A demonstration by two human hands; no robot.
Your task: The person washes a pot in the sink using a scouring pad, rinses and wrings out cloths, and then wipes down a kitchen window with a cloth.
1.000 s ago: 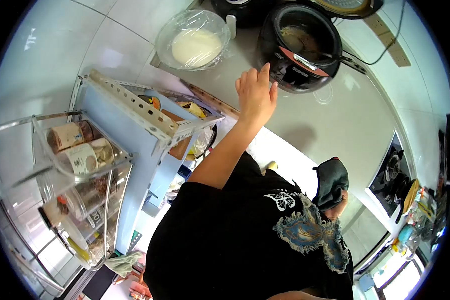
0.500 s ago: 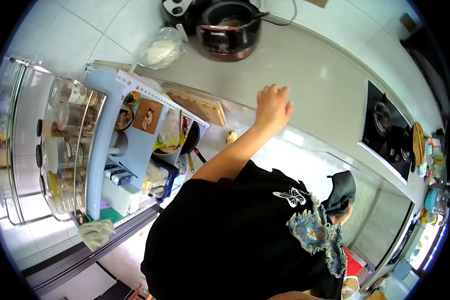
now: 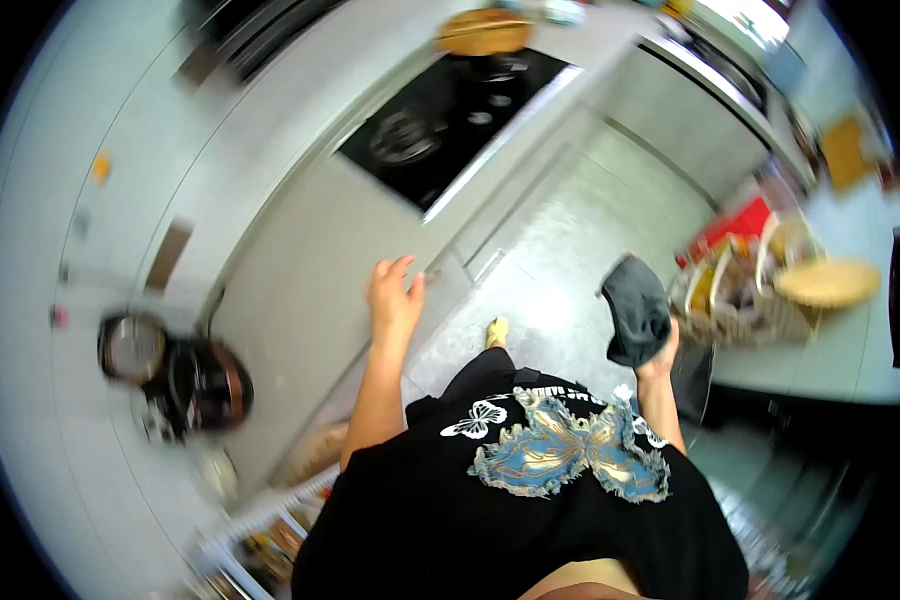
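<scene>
My left hand is held up near the front edge of the grey countertop, fingers apart and nothing in them. On the other side of my body, my right hand grips a dark grey cloth, bunched up and standing above the fingers. Whether it is a rag or a mitt I cannot tell. Past my left hand, a black gas hob is set into the counter.
A dark, glossy pot stands at the counter's left end. To the right are a basket of packets and a round woven tray. A round wooden board is behind the hob. Lower left, a shelf rack stands beside the counter.
The view has swung to the right, so the hob is now ahead and the pot at left. My right hand with the grey cloth has come into fuller view. My left hand stays raised.
</scene>
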